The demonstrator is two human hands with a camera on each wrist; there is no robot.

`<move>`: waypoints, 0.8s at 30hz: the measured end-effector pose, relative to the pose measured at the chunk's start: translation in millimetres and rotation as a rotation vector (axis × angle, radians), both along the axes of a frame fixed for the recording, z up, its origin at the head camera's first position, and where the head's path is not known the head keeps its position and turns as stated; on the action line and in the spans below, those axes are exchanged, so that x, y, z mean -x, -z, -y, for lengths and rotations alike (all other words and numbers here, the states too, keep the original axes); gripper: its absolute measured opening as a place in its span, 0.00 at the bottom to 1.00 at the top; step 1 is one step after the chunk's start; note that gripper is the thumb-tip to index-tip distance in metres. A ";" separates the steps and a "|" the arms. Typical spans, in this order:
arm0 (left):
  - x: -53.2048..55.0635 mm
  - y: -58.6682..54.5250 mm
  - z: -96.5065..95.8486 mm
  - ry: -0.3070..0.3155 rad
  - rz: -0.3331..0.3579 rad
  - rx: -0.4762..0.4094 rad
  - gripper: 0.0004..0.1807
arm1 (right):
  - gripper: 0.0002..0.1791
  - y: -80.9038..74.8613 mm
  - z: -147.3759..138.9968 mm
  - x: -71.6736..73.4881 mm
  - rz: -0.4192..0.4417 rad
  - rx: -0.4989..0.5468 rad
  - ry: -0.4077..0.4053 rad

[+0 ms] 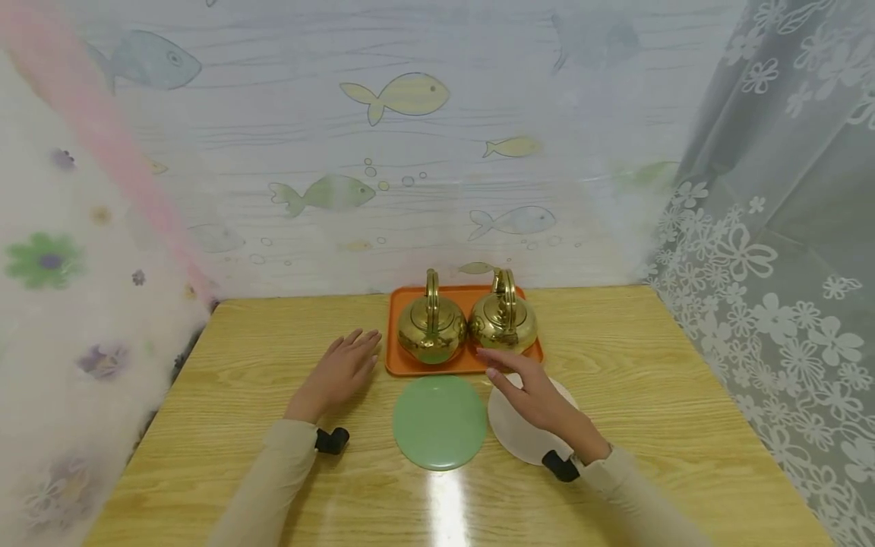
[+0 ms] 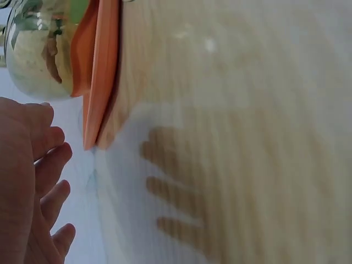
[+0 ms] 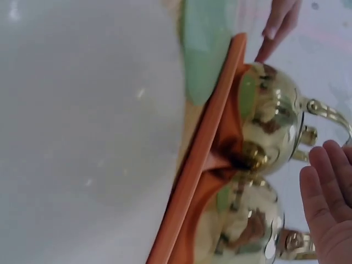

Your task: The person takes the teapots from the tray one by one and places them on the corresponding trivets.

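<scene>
Two shiny brass kettles stand side by side on an orange tray (image 1: 396, 368): a left kettle (image 1: 432, 334) and a right kettle (image 1: 513, 327), each with an upright top handle. My left hand (image 1: 342, 372) hovers over the table just left of the tray, fingers extended, holding nothing. Above the white plate (image 1: 513, 429) is my right hand (image 1: 529, 391), its straight fingers pointing toward the right kettle; whether they touch it cannot be told. Directly before the tray lies a green plate (image 1: 440, 423). In the right wrist view, fingers of the right hand (image 3: 330, 203) appear beside the kettles.
The wooden table (image 1: 656, 425) backs onto a curtain (image 1: 437, 152) printed with fish. A flowered sheet (image 1: 102, 266) hangs on the left. At the right is a sheer curtain (image 1: 772, 304) with white flowers.
</scene>
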State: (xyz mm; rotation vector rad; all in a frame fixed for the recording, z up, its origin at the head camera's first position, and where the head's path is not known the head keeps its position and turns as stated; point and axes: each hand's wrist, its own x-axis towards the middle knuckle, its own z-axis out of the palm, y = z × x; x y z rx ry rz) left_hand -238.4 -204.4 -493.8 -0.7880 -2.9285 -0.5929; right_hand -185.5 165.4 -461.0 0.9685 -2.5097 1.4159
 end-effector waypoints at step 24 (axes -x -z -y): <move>26.7 23.7 -17.0 -0.032 0.135 -0.141 0.32 | 0.27 -34.1 76.6 71.9 0.508 0.494 -0.007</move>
